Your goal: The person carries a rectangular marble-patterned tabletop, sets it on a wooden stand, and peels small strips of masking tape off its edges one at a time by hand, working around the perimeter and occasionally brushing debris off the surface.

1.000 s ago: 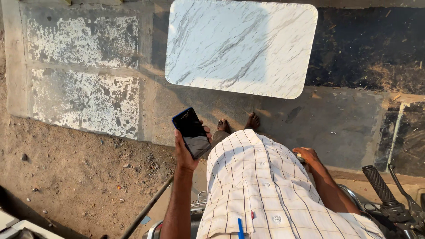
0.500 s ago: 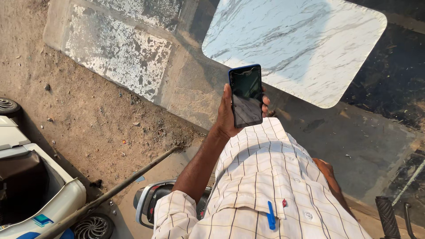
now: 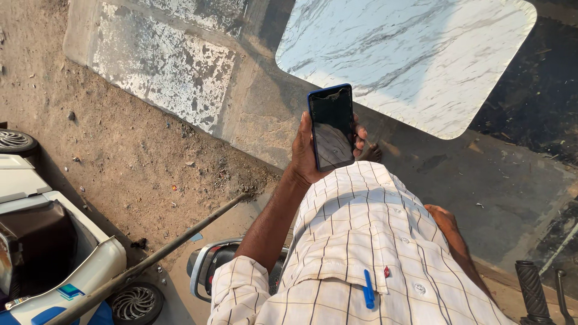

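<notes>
Fingers (image 3: 359, 133) of the left hand (image 3: 307, 153) wrap around a dark phone (image 3: 331, 127), held upright above the checked shirt (image 3: 361, 241). Right hand (image 3: 442, 218) rests low beside the shirt; I cannot tell its grip.

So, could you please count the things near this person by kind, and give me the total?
Phone, in the left hand: 1
Marble slab: 1
Blue pen in the shirt pocket: 1
Wheels: 2
Long pole: 1
Handlebar grip: 1
Total: 7
</notes>
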Demonstrator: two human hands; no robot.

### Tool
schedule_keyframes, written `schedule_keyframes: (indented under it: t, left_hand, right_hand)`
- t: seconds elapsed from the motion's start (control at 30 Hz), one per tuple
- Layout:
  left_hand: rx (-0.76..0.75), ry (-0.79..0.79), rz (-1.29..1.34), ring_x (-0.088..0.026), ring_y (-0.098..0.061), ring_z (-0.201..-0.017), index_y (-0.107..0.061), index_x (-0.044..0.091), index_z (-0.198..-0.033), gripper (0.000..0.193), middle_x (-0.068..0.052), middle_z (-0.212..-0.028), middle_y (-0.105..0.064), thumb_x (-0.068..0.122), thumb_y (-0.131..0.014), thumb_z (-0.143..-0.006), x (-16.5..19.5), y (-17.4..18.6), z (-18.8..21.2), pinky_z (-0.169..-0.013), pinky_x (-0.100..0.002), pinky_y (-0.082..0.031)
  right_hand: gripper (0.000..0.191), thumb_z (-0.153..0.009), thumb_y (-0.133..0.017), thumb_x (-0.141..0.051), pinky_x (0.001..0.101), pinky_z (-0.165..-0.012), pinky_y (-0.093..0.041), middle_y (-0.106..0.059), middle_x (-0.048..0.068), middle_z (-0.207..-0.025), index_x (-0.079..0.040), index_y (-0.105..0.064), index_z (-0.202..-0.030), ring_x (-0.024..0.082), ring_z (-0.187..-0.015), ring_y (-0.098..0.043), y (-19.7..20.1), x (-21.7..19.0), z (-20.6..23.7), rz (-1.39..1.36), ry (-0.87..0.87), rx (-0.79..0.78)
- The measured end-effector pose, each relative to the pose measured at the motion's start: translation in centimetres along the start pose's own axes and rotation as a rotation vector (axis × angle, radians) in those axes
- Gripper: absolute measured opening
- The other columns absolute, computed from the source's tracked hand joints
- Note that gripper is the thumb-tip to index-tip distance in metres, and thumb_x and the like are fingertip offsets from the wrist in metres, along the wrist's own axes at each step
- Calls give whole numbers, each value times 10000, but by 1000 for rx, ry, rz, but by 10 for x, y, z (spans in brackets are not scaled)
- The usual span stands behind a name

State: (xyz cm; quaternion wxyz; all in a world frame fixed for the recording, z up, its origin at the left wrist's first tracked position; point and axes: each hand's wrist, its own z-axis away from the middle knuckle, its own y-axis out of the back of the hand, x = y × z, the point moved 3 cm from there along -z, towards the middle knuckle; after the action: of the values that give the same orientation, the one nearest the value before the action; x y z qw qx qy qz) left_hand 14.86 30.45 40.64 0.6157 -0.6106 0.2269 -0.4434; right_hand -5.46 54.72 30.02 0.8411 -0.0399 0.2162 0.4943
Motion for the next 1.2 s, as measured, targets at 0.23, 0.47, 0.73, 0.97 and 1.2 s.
schedule_keyframes:
  t: [0.23,0.47,0.73,0.97,1.2]
  left_hand:
    - [262,-9,-246,-242,-663,-925,-517,-6,-1431,868,-181,-1100,-666,750,-515,-1003,-2,40,10,-849,-397,-574]
    - [840,662,-1394,-370,-601,-1245,-562,-18,-1438,761,-302,-1369,-627,595,-261,-1102,-52,96,76,-1067,-431,-461]
    - [662,1037,-593,-225,-644,-1274,-482,52,-1509,732,-103,-1485,-613,442,-615,-905,-66,68,187,-1100,-423,-522]
    - [683,744,-984,-266,-634,-1193,-544,45,-1470,670,-126,-1372,-683,355,-689,-893,-72,101,171,-1074,-422,-503]
    - [914,610,-1241,-317,-736,-1141,-681,39,-1330,506,-136,-1216,-771,315,-574,-920,-39,131,125,-984,-411,-560]
  right_hand:
    - [347,-925,-723,-230,293,-777,-511,-735,68,-1016,-14,-737,-1196,161,-881,-659,8,3,11,-23,-72,126]
    - [345,-907,-725,-229,316,-774,-508,-717,75,-1026,-9,-727,-1173,186,-898,-652,16,6,22,-179,-8,94]
    - [336,-909,-709,-261,343,-717,-505,-713,77,-966,-24,-719,-1147,183,-835,-636,32,13,27,-244,-17,96]
    - [331,-870,-734,-244,290,-570,-505,-693,46,-842,-17,-707,-1110,151,-679,-660,41,3,10,-253,10,142]
    - [460,-882,-774,-309,282,-497,-422,-682,39,-828,-42,-729,-1254,105,-623,-596,21,-14,6,58,-133,-104]
